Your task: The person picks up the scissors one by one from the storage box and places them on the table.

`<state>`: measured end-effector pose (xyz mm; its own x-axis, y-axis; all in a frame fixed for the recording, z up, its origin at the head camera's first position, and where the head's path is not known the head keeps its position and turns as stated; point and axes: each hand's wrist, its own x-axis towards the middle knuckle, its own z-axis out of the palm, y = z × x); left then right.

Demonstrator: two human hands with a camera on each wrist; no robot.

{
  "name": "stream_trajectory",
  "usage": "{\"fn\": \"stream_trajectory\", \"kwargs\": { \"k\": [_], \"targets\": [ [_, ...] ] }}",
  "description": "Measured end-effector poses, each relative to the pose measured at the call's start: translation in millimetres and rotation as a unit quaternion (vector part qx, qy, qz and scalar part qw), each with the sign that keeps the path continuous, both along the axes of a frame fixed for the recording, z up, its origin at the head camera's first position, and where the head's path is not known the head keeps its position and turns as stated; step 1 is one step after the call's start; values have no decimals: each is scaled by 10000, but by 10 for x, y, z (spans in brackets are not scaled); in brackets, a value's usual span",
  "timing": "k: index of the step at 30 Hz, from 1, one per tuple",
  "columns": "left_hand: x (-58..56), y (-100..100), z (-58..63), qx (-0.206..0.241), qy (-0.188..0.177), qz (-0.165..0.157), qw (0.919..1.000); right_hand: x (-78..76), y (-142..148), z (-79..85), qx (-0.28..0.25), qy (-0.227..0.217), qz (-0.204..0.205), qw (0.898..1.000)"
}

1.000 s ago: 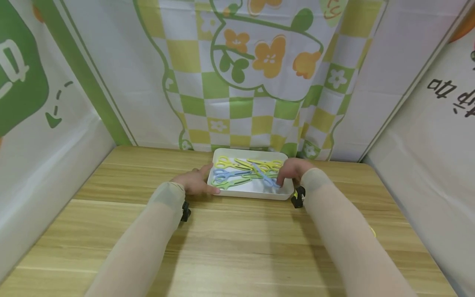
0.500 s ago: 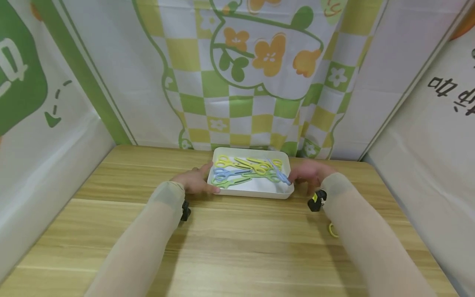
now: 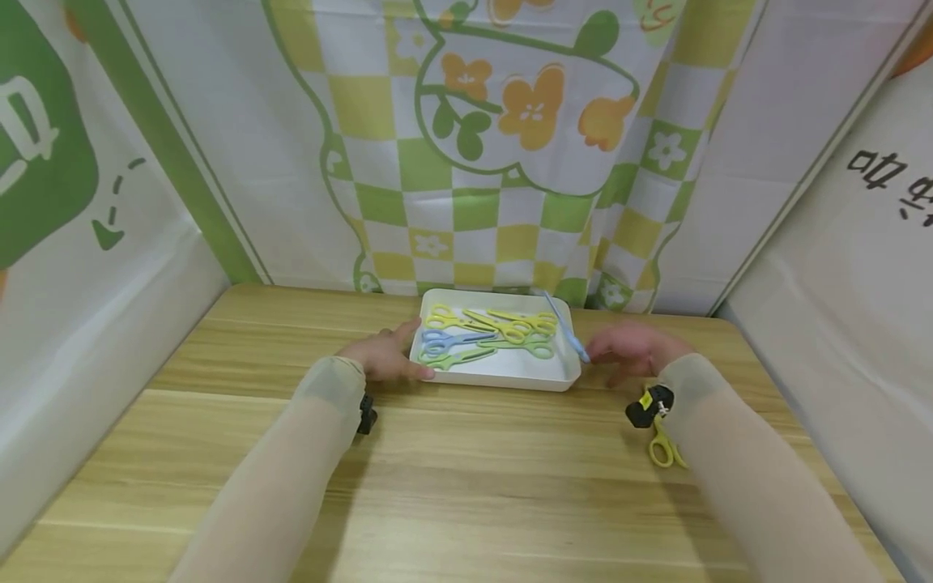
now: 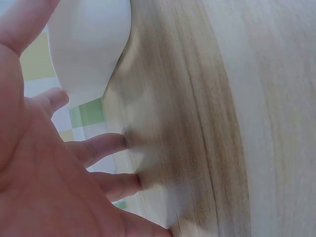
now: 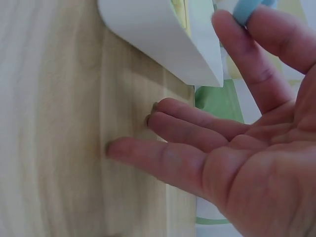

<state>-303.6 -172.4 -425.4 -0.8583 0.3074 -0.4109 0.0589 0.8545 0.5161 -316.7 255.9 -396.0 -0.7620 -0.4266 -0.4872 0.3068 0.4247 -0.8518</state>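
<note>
A white tray (image 3: 503,380) holds several pairs of scissors. Yellow scissors (image 3: 510,328) lie towards the back, blue scissors (image 3: 445,342) at the left and green scissors (image 3: 466,358) near the front. At the tray's right end my right hand (image 3: 634,350) pinches another pair of blue scissors (image 3: 565,328) by its handle, between thumb and index finger. Its blades slant up and left over the rim. The other fingers of that hand stretch loosely over the wood in the right wrist view. My left hand (image 3: 386,356), fingers spread, rests at the tray's left end.
Yellow scissors (image 3: 661,447) lie on the wooden table (image 3: 466,486), partly hidden under the right wrist and its black camera (image 3: 649,407). Behind the tray hangs a checked, flowered curtain (image 3: 503,210). Printed white panels close in both sides.
The right hand has drawn the pinched blue scissors up and right, from low among the others to above the tray's right rim. The left hand stays put. Yellow scissors under the right arm became visible.
</note>
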Motion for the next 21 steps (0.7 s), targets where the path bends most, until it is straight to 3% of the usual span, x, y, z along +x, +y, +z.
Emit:
{"fn": "stream_trajectory", "kwargs": {
  "k": [6, 15, 18, 21],
  "targets": [
    [-86, -33, -94, 3, -7, 0, 10000, 104, 87, -25, -180, 148, -269, 9994],
    [-2, 0, 1, -47, -31, 34, 10000, 286, 143, 12, -265, 178, -793, 9963],
    [29, 11, 37, 3, -3, 5, 10000, 364, 175, 7, -224, 377, -1098, 9930],
    [47, 12, 54, 70, 50, -58, 9999, 453, 202, 21, 248, 850, -1343, 9870]
  ]
}}
